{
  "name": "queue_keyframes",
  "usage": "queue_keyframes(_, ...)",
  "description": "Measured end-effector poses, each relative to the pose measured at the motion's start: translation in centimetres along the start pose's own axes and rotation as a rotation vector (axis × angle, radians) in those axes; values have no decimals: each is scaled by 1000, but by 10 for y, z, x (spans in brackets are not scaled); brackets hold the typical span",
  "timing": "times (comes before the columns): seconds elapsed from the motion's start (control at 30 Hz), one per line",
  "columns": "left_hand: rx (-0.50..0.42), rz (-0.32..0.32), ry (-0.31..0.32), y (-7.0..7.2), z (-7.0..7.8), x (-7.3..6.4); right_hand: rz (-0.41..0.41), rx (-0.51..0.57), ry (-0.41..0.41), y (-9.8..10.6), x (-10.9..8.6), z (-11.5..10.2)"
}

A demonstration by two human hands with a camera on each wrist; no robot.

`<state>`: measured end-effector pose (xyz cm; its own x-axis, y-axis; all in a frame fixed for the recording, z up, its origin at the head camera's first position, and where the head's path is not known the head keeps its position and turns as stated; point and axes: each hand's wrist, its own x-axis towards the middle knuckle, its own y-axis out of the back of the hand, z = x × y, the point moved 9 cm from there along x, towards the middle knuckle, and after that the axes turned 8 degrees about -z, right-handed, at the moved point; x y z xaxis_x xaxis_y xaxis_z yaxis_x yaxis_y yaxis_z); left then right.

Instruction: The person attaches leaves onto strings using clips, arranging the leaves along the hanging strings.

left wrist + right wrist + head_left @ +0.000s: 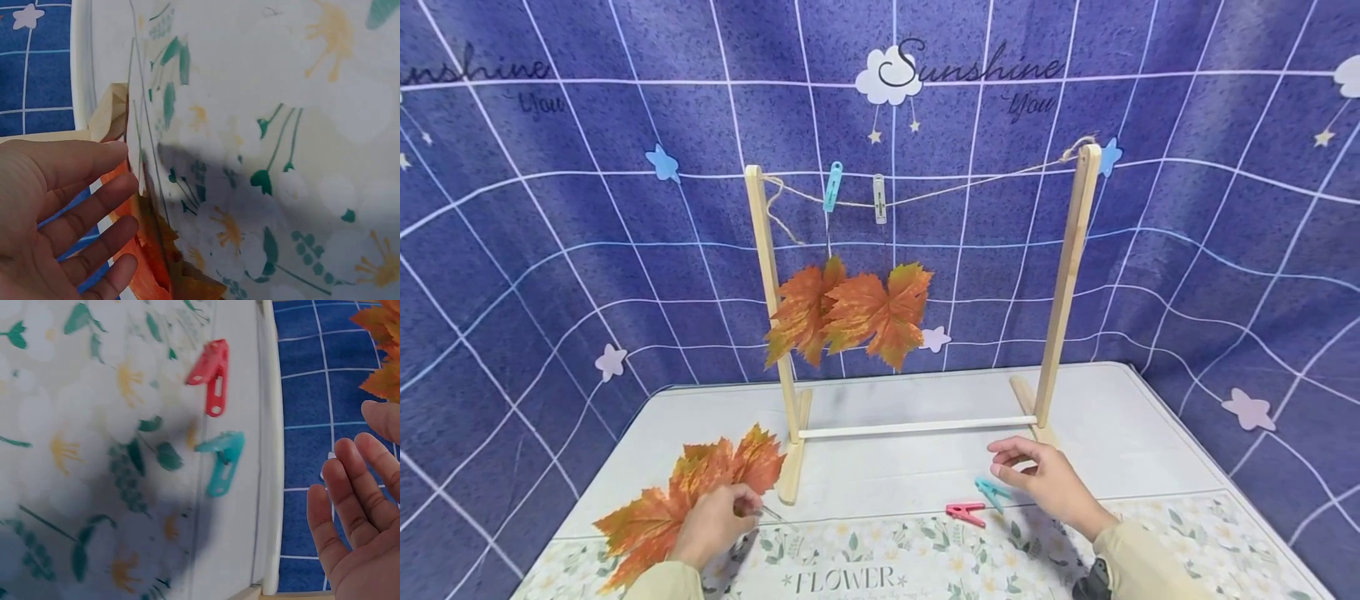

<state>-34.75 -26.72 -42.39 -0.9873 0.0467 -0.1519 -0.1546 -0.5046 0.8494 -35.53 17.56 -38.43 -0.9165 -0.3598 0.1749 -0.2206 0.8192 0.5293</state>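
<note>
My left hand [718, 518] is over several orange artificial maple leaves [658, 518] at the table's left, by their thin stems. In the left wrist view its fingers [103, 203] are spread and fairly straight, with the stems [147, 144] just beyond the fingertips; contact is unclear. My right hand [1045, 479] hovers with loosely bent fingers, holding nothing. Below and beside it lie a teal clothespin [994, 493] and a red clothespin [964, 513]. Two maple leaves [880, 312] hang from a twine line, under a teal clothespin [832, 187] and a grey clothespin [880, 200].
A wooden frame with a left post [769, 292], a right post [1066, 292] and a low white crossbar [917, 427] carries the twine [970, 182]. It stands on a white table [895, 475] with a floral front part. A blue grid-patterned curtain [1210, 275] surrounds the table's back and sides.
</note>
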Motion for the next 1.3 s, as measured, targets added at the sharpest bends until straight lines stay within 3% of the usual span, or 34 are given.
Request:
queue_keyframes(0.37,57,9,2,-5,-7,-2,-113,-10,-34,-34,-4,16)
queue_keyframes(0.73,154,35,42,-7,-5,-2,-125,-149,-72,-54,-10,23)
queue_keyframes(0.9,188,53,-3,-6,1,-4,-121,-201,-79,-54,-12,22)
queue_keyframes(1.13,345,133,-116,-4,8,-6,-140,-294,-50,-57,-10,17)
queue_keyframes(1.3,391,148,-123,-6,7,-6,-171,-344,-87,-61,-8,18)
